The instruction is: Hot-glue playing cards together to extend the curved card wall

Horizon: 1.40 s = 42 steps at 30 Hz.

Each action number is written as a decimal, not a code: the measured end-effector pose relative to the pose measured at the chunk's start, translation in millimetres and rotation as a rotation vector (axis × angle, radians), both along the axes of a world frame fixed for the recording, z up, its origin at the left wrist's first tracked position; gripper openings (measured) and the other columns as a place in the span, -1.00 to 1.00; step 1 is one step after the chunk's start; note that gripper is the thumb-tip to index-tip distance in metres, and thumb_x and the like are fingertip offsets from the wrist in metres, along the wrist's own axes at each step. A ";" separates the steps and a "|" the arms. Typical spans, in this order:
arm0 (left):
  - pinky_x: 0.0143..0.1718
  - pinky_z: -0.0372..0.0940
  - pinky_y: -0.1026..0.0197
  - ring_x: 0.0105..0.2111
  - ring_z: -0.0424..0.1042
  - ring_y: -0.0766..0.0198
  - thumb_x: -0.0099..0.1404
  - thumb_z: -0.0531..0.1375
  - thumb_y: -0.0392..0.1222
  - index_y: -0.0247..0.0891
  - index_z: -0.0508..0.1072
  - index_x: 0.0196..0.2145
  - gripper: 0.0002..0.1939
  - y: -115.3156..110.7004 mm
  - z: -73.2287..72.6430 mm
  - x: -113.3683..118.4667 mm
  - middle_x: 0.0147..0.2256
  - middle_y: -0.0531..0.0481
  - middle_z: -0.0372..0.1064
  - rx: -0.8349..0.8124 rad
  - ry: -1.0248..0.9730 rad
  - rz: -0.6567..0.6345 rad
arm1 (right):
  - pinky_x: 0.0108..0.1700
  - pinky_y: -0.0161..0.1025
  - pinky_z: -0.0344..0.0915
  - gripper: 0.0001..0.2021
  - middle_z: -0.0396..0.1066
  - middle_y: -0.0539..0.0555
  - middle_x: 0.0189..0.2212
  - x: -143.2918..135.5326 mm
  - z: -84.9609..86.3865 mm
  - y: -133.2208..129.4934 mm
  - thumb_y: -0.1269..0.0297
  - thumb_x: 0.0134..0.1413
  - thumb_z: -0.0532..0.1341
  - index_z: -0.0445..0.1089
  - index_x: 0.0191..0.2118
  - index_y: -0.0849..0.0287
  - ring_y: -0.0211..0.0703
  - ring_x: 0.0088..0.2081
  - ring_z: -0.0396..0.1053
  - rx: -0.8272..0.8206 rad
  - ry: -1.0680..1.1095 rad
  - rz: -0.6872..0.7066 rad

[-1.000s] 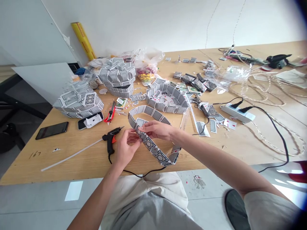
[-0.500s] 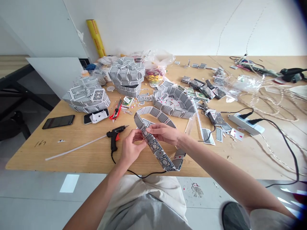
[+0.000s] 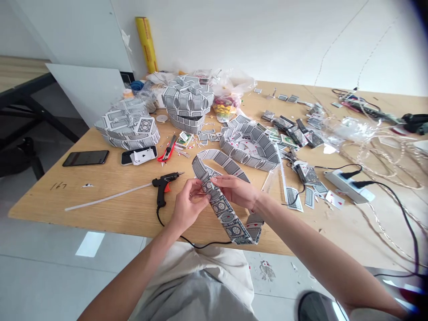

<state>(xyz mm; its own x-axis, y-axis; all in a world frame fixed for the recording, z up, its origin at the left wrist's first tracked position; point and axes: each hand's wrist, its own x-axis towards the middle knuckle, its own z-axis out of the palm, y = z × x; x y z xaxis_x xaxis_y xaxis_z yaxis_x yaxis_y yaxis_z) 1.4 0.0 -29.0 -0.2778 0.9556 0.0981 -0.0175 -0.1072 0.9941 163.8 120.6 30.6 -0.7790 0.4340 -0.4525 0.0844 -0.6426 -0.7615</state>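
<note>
A heart-shaped band of folded playing cards (image 3: pixel 230 223) is held between my hands above the table's front part. My left hand (image 3: pixel 189 203) pinches its near edge with thumb and fingers. My right hand (image 3: pixel 237 189) grips the same stretch from inside the loop, its thumb on top. Left of them lies a black glue gun (image 3: pixel 163 187) with an orange trigger and a white glue stick (image 3: pixel 110 197) out of its back. Beyond the band stands an open heart-shaped card box (image 3: pixel 249 145) with loose cards inside.
Two lidded card boxes (image 3: pixel 127 129) (image 3: pixel 187 102) stand at the back left. A red utility knife (image 3: pixel 167 149), a phone (image 3: pixel 86 158) and a power strip (image 3: pixel 349 186) with cords lie about. Card packs (image 3: pixel 294 131) and scraps cover the right middle. A yellow roll (image 3: pixel 146 44) leans on the wall.
The whole view has shifted and tilted slightly, so things sit a little further right. Both hands keep their hold on the card band, which has hardly moved relative to them.
</note>
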 end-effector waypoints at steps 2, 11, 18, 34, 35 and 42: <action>-0.03 0.54 0.13 -0.09 0.63 0.15 0.31 0.41 -0.15 -0.17 0.41 0.02 -0.62 -1.8 2.2 -0.8 -0.06 -0.10 0.58 -0.002 0.008 -0.005 | -0.18 -0.27 0.43 -0.57 0.59 0.05 -0.29 0.3 0.0 -0.3 0.03 -0.06 0.60 0.57 -0.20 0.23 -0.22 -0.30 0.50 -0.002 -0.005 0.014; -0.08 0.54 0.16 -0.20 0.62 0.21 0.28 0.43 -0.12 -0.16 0.42 -0.04 -0.63 -6.2 2.9 1.0 -0.13 -0.04 0.57 0.001 0.041 0.044 | -0.25 -0.24 0.34 -0.61 0.47 -0.03 -0.35 4.1 13.4 -12.4 -0.05 0.20 0.44 0.42 -0.06 0.10 -0.21 -0.34 0.40 0.347 -0.148 0.020; -0.15 0.49 0.22 -0.26 0.56 0.28 0.24 0.44 -0.20 -0.15 0.41 -0.06 -0.62 -4.5 6.4 8.4 -0.20 0.02 0.53 0.002 0.012 0.082 | -0.17 -0.18 0.33 -0.49 0.54 0.04 -0.14 10.0 45.6 -23.6 0.39 0.25 0.25 0.36 0.30 -0.02 -0.15 -0.27 0.43 1.237 -0.321 0.269; -0.17 0.48 0.19 -0.27 0.56 0.24 0.25 0.43 -0.14 -0.17 0.37 -0.10 -0.63 -7.1 -1.7 15.9 -0.23 -0.01 0.52 -0.013 -0.048 0.083 | -0.29 -0.23 0.09 -0.56 0.34 -0.07 -0.51 -6.9 58.5 -21.8 0.45 0.09 0.21 0.47 0.11 0.09 -0.19 -0.47 0.25 1.491 -0.570 0.501; -0.14 0.49 0.18 -0.25 0.56 0.24 0.26 0.43 -0.13 -0.17 0.37 -0.08 -0.63 -7.2 -2.2 16.0 -0.21 -0.02 0.53 -0.011 -0.044 0.077 | -0.29 -0.24 0.09 -0.56 0.34 -0.08 -0.52 -7.4 58.1 -21.1 0.44 0.09 0.21 0.47 0.11 0.09 -0.20 -0.47 0.24 1.491 -0.571 0.503; -0.20 0.47 0.17 -0.19 0.57 0.17 0.33 0.39 0.02 -0.15 0.35 0.06 -0.54 -31.9 16.4 -25.4 -0.13 -0.09 0.53 -0.065 0.286 0.160 | -0.31 -0.24 0.12 -0.54 0.30 -0.10 -0.55 -5.2 60.6 -19.1 0.44 0.11 0.20 0.46 0.15 0.09 -0.20 -0.49 0.25 1.486 -0.597 0.498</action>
